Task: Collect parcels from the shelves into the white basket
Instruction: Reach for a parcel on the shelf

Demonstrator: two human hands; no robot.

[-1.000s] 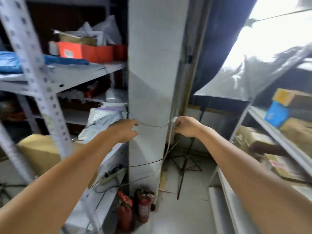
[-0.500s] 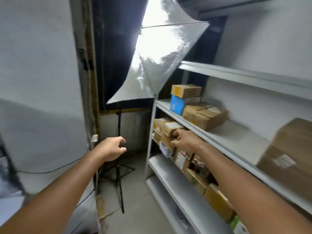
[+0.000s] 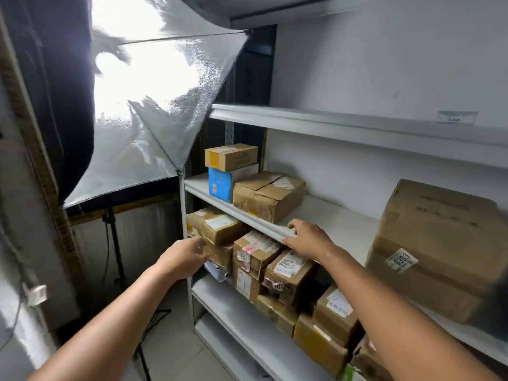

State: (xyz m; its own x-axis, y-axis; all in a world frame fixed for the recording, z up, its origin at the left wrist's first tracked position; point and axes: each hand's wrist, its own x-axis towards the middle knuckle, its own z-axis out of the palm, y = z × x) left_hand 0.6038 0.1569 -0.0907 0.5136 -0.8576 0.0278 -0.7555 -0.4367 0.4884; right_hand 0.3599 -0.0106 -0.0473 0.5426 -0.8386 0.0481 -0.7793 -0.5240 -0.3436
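Head view, both arms outstretched, right hand [image 3: 309,239] spread flat on shelf edge [image 3: 247,215], left hand [image 3: 182,258] loosely open, empty, beside stacked parcels [image 3: 255,254]

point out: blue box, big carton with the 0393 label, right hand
blue box [image 3: 219,185]: head view, on its blue front face.
big carton [image 3: 439,243]: head view, on its brown front side.
right hand [image 3: 309,239]: head view, on the back of the hand.

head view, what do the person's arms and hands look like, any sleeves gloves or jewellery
Both arms are bare from the bottom edge of the picture to the fingertips: no sleeve shows anywhere on them. The left hand and the right hand wear no gloves. No watch, bracelet or ring is visible on either wrist or on the fingers that show, and no markings can be made out.
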